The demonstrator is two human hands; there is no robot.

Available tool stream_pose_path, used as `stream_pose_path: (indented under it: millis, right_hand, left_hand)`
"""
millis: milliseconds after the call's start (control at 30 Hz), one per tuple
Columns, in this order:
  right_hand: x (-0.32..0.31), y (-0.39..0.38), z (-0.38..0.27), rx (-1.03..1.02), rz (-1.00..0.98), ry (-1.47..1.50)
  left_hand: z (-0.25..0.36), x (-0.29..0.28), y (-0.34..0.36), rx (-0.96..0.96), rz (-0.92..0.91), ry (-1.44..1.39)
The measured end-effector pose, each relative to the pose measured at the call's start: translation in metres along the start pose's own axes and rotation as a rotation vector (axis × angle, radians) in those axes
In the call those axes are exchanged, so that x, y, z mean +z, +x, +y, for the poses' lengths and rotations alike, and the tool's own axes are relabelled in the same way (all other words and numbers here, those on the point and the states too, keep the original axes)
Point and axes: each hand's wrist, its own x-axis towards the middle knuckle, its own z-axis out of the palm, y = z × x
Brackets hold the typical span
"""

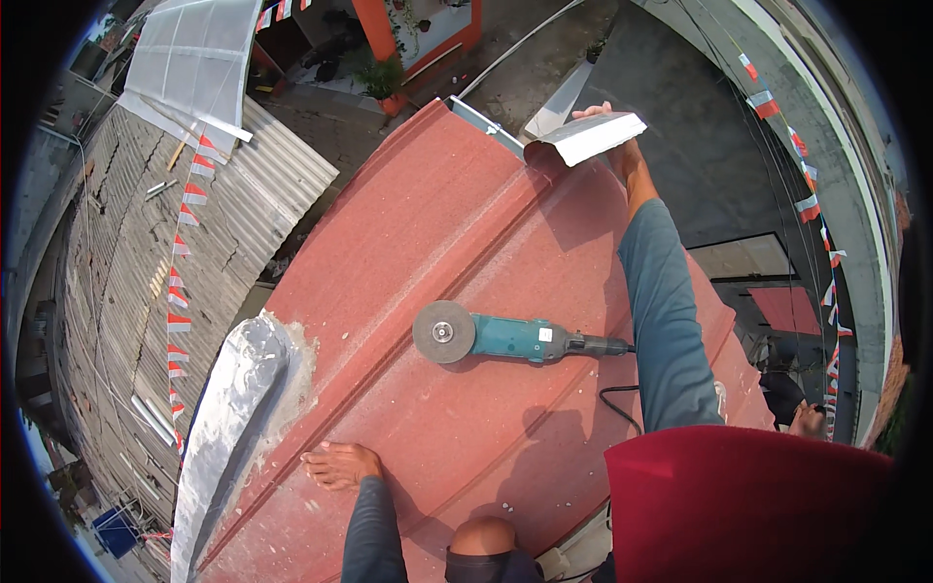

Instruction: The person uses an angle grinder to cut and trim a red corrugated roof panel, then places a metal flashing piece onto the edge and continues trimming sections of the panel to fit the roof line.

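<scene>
My right hand [627, 160] reaches far forward at the roof's far end. It grips a bent piece of sheet metal [591, 139], pale on its upper face, with fingertips showing beyond its far edge. My left hand [340, 466] lies on the red metal roof [389, 243], palm down with fingers stretched out, holding nothing. Between my arms a teal angle grinder [515, 337] rests on the roof. Its round disc [444, 331] points left, and its cord runs back under my right arm.
A raised seam [428, 299] crosses the roof. At its left edge lies a silvery-grey covered ridge [238, 389]. Corrugated roofing [224, 214] and flag bunting [179, 322] are beyond it. The ground [680, 146] lies far below. Dark red material [739, 505] blocks the lower right.
</scene>
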Motion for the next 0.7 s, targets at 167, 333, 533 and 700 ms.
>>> stream_pose_path:
  millis: [167, 333, 533, 700]
  right_hand:
    - [0.016, -0.013, 0.001, 0.208, 0.161, 0.018]
    - [-0.010, -0.006, 0.002, 0.265, 0.119, 0.179]
    - [0.003, -0.015, 0.003, 0.054, 0.176, 0.171]
    - [0.016, -0.016, -0.004, 0.046, 0.186, 0.216]
  left_hand:
    - [-0.005, 0.003, 0.004, -0.023, 0.076, 0.100]
    - [0.004, -0.008, -0.002, -0.020, -0.005, 0.036]
    - [0.002, -0.010, 0.005, -0.047, 0.006, 0.059]
    - [0.003, -0.010, 0.004, -0.035, 0.025, 0.055]
